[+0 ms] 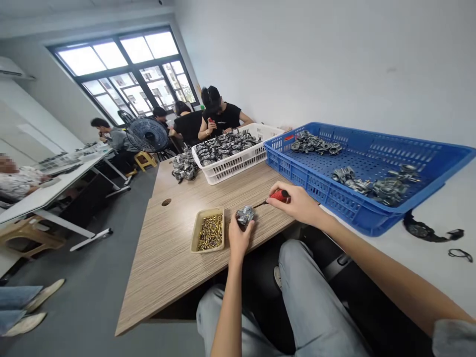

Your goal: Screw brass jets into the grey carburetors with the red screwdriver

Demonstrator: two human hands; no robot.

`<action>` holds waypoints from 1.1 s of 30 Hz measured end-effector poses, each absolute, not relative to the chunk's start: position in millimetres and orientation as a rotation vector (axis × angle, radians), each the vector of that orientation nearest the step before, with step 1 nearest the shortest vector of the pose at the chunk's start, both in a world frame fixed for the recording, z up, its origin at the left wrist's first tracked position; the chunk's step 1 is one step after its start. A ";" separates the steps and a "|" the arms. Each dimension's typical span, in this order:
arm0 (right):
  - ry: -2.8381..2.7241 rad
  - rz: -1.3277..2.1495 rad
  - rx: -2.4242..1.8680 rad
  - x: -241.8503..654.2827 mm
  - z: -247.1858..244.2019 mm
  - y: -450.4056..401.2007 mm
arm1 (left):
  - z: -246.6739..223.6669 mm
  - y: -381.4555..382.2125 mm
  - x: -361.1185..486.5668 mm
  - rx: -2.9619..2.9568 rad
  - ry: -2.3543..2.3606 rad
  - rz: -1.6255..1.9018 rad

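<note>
My left hand (240, 235) grips a small grey metal casting (245, 215), a carburetor-like part, close to the table's front edge. In my right hand (292, 202) is a screwdriver (278, 195) with a red and black handle. Its dark shaft points left, and the tip meets or nearly meets the right side of the metal part; the exact contact is too small to make out. Just left of my left hand stands a beige tray (194, 240) holding many small brass-coloured pieces (211, 233).
A blue crate (308, 176) with metal parts stands at the right, a white crate (226, 173) full of parts behind. Loose parts (185, 166) lie beside it. A watch (422, 230) rests at far right. Co-workers sit beyond, near a fan (148, 134).
</note>
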State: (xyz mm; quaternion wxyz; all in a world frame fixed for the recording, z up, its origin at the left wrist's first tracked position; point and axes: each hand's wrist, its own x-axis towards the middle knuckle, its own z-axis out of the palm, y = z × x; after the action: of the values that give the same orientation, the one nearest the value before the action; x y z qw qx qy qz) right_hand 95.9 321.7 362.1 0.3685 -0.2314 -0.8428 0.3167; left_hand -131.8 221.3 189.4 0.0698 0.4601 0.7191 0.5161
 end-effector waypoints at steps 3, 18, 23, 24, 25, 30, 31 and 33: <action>-2.221 0.766 -0.546 82.6 352.2 331.1 | 190.3 220.1 -131.5 1.379 2.163 1.541; -2.400 0.706 -0.387 98.6 327.0 344.7 | 202.6 216.8 -127.2 1.429 2.185 1.456; -2.383 0.740 -0.370 97.7 327.2 343.4 | 202.7 216.7 -126.2 1.438 2.185 1.464; -2.388 0.739 -0.369 97.5 327.3 342.8 | 202.2 216.7 -126.4 1.439 2.184 1.466; -2.393 0.733 -0.371 97.4 327.4 342.1 | 201.6 216.7 -126.7 1.438 2.185 1.467; -2.415 0.708 -0.384 97.4 329.8 337.7 | 199.5 217.1 -128.3 1.429 2.194 1.450; -2.418 0.709 -0.381 97.5 330.4 336.8 | 199.4 217.2 -128.4 1.430 2.195 1.447; -2.425 0.706 -0.368 97.6 331.3 335.1 | 199.6 217.1 -128.3 1.435 2.197 1.446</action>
State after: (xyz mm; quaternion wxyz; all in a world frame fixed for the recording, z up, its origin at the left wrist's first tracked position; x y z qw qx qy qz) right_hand 97.6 335.1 331.3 0.2903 -0.1380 -0.9092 0.2646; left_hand -128.3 217.1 199.6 0.0725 0.4777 0.7314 0.4813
